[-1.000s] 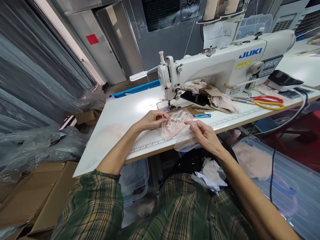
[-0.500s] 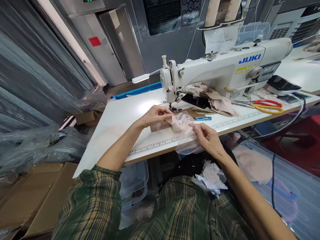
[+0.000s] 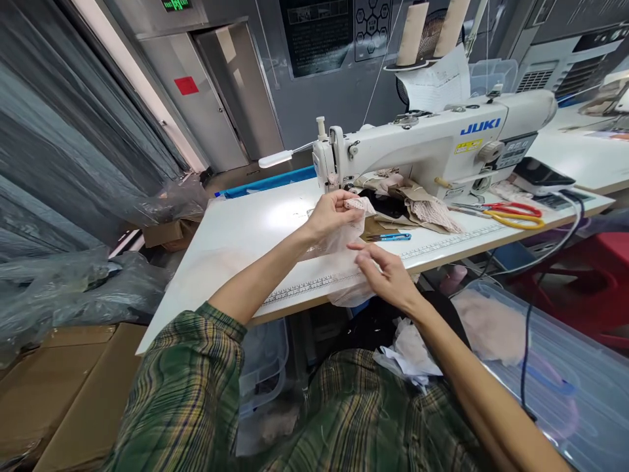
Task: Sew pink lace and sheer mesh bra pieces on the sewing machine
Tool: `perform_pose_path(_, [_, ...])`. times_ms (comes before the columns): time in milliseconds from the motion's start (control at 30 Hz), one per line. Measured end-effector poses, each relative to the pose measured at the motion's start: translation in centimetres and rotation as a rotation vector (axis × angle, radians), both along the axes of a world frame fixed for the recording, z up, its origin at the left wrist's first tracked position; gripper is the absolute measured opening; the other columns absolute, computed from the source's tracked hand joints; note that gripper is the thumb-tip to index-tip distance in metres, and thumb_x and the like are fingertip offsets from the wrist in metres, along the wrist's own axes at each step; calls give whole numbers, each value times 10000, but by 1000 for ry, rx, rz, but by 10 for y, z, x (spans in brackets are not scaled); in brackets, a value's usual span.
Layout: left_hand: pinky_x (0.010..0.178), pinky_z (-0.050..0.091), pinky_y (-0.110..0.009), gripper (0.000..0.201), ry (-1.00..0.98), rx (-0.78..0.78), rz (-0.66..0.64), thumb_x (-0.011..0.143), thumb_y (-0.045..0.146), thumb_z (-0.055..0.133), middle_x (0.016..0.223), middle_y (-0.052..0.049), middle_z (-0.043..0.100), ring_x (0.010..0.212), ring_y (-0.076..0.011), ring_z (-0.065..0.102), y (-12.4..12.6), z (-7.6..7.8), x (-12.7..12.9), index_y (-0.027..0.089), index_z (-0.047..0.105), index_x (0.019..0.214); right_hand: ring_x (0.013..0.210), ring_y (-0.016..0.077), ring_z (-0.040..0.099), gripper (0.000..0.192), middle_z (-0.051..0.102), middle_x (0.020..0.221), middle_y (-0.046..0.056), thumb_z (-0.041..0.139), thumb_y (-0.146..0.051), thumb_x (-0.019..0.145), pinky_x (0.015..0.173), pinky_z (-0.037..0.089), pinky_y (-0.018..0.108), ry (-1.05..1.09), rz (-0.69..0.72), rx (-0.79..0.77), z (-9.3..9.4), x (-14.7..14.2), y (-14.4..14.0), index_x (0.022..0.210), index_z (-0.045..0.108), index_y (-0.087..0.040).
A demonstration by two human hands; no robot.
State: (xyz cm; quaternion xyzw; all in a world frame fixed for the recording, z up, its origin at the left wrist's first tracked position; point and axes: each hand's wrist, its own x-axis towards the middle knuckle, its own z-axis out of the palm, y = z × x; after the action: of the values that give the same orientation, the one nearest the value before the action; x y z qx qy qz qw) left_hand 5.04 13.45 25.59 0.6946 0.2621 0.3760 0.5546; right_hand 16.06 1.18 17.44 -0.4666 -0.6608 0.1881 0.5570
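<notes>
On the white table, from the biggest thing down:

Table: one white sewing table [image 3: 236,229], with a printed ruler strip along its near edge.

Sewing machine: one white machine [image 3: 432,141] at the far side of the table; two thread cones [image 3: 411,33] stand above it.

Fabric pile: loose beige and lace pieces [image 3: 417,200] lie under the machine arm, just right of the left hand.

Clear bag: one thin plastic bag [image 3: 346,288] hangs over the table's near edge, running up into the left hand and down past the right hand.

Scissors: one pair with red and yellow handles [image 3: 514,213], well apart from both hands, to the right.

Left hand: left hand [image 3: 331,213] raised off the table, fingers curled and pinched on the lace piece and the top of the bag.

Right hand: right hand [image 3: 386,275] lower, at the table edge, fingers loosely bent on the bag film; whether it grips cannot be told.

Lace piece: one small pink lace piece [image 3: 358,204], bunched at the left fingertips, above the right hand and clear of the table.

Snips: one blue thread snipper [image 3: 390,236], on the table between the hands and the fabric pile.
</notes>
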Motion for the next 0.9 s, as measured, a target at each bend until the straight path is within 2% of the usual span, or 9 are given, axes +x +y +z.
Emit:
perform_pose_path(67, [727,568,-284,163,54,-3,42,742,86,724,753,-34,700,665,-123,668,-1,-3,-2,103,650,887,1134,263,616,189,695,1150,142,475,-221,891,977,454,395,-240,25,-38,0,-8,9,930,651,-165])
perform_pose_path(167, [705,581,-295,56,-49,-1,254,794,119,673,713,-27,686,643,-130,669,11,0,-12,124,622,816,1065,285,638,218,710,1040,170,438,-169,865,925,471,402,-496,3,-124,-4,-10,15,899,652,-142])
perform_pose_path(300, [852,568,-300,121,-332,8,479,823,204,678,785,-25,690,781,-132,699,32,6,-42,153,572,794,952,277,661,233,712,1017,159,408,-229,879,816,487,376,-502,-52,-144,-9,7,5,828,627,-168])
perform_pose_path(367, [847,570,-297,183,-346,-53,471,868,305,642,818,-50,696,804,-143,701,31,1,-59,143,589,798,925,271,663,239,716,1015,152,403,-254,874,799,483,368,-461,-59,-146,-10,18,-1,806,619,-177])
perform_pose_path(467, [651,561,-254,314,-103,-251,416,913,406,573,788,-96,700,707,-157,689,19,-14,-78,111,634,825,883,259,667,241,722,1019,144,409,-282,866,783,481,362,-407,-69,-158,-11,28,-5,796,618,-184])
perform_pose_path(533, [488,458,-210,319,90,-315,409,884,415,618,707,-88,683,590,-139,638,12,-24,-87,109,654,802,882,261,669,240,725,1016,143,415,-293,861,786,483,367,-385,-69,-161,-12,31,-5,794,620,-186])
perform_pose_path(600, [440,373,-200,304,183,-294,418,822,407,695,646,-62,660,532,-116,577,9,-28,-92,119,663,728,909,270,670,237,727,1006,142,425,-296,853,815,485,380,-365,-64,-157,-14,32,-3,811,630,-185])
perform_pose_path(767, [632,463,-213,316,122,-170,369,736,424,763,718,-50,693,674,-121,596,15,-19,-91,128,686,659,931,272,677,235,728,1051,130,458,-300,838,835,497,395,-315,-66,-171,-19,32,-1,876,659,-187])
perform_pose_path(900, [695,515,-270,410,-19,-258,245,707,526,767,762,-67,705,708,-152,631,15,-13,-85,123,691,726,966,272,677,232,727,1072,118,476,-297,842,868,501,409,-282,-72,-174,-22,33,-1,892,678,-195])
